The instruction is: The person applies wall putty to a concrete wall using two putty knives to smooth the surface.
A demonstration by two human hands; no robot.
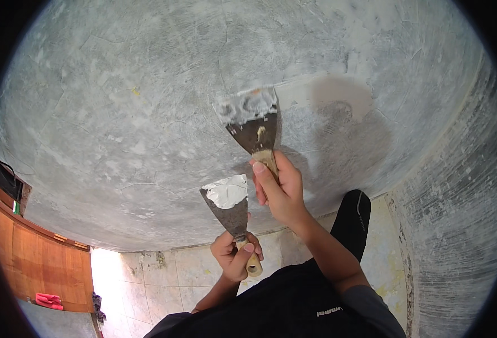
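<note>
My right hand (279,188) grips the handle of a wide putty knife (254,132), its blade up against the grey wall (164,101). White putty is smeared along that blade's upper part. A strip of fresh, paler putty (321,93) runs on the wall to the right of the blade. Lower and to the left, my left hand (236,253) is closed round the wooden handle of a second putty knife (226,211). A thick lump of white putty (227,190) lies on its blade, which is held away from the other knife.
Tiled floor (189,267) runs along the wall's foot. A second rough grey wall (457,225) meets it at the right. At the lower left stands a wooden door or panel (45,253), with a pink cloth (49,301) by it. My black-clad leg (352,225) is near the right corner.
</note>
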